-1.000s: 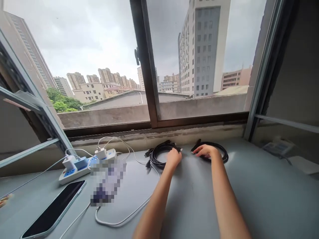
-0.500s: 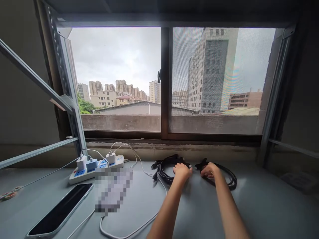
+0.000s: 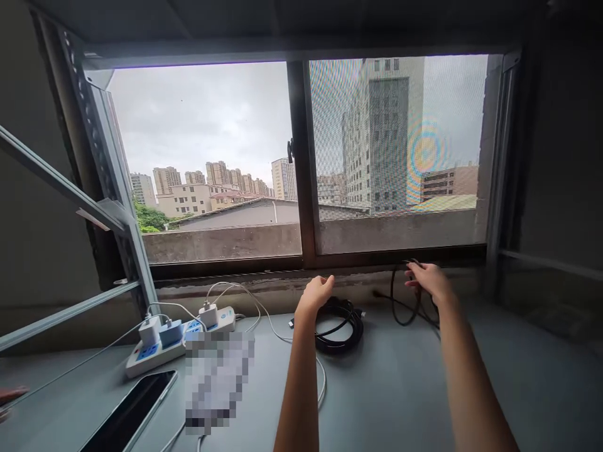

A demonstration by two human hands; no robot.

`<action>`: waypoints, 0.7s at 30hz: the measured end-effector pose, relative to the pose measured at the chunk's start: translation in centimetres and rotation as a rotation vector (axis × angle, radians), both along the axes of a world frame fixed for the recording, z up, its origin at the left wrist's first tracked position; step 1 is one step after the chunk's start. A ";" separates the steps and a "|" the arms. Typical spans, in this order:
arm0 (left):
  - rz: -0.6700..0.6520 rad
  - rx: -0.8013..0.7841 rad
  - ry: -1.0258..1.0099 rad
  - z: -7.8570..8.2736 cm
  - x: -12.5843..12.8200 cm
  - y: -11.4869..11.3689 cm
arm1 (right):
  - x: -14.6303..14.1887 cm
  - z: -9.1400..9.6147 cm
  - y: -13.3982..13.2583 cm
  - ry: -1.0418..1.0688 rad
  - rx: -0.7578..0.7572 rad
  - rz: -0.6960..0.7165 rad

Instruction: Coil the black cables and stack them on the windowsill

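Observation:
My right hand [image 3: 428, 280] is closed on a black cable [image 3: 400, 323], raised in front of the window ledge. Loops of this cable hang below the fingers, and its lower part passes behind my wrist. Over the far left side of a second, coiled black cable [image 3: 346, 345], my left hand [image 3: 316, 292] has its fingers curled together. Whatever lies between those fingers is hidden from me. The coil rests on the grey table, with connector ends showing at its left and right sides.
A white power strip [image 3: 157, 361] with several plugged-in chargers stands on the left. Before it lie a phone [image 3: 127, 414] and a pixelated object [image 3: 217, 380] with white cords. Metal shelf posts [image 3: 141, 251] frame the window. A blurred reddish-brown shape [image 3: 13, 395] shows at the left edge.
My right hand has lifted its cable off the table, up toward the window ledge. My left hand has moved left and up across the coil. The view has shifted slightly.

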State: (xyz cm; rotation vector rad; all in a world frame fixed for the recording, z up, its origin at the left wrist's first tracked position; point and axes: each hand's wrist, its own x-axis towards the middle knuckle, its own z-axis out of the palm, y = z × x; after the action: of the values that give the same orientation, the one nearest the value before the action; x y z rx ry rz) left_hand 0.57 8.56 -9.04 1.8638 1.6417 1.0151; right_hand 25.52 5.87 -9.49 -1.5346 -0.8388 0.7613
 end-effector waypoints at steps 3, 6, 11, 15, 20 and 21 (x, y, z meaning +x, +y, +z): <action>-0.074 0.077 -0.053 1.5 0.0 -0.6 | -0.2 2.4 -1.9 0.060 0.222 -0.078; -0.157 0.159 -0.103 3.4 0.7 -2.4 | -1.0 4.3 -3.8 0.117 0.405 -0.088; -0.442 0.250 -0.270 6.1 3.1 -6.8 | -3.0 6.0 -5.7 0.150 0.540 0.113; -0.651 0.228 -0.326 6.5 5.3 -8.9 | -4.4 6.5 -6.5 0.129 0.512 0.251; -0.718 0.189 -0.428 6.5 6.7 -9.7 | -5.3 7.0 -7.1 0.006 0.545 0.348; -0.726 0.162 -0.468 6.7 6.7 -9.9 | -5.4 7.1 -7.4 -0.022 0.541 0.359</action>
State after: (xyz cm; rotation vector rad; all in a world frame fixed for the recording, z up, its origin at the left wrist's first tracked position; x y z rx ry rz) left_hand 7.23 -1.35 -2.33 1.8969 0.5547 1.1380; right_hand 20.07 -1.50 -2.39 -0.9236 -1.2400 0.6966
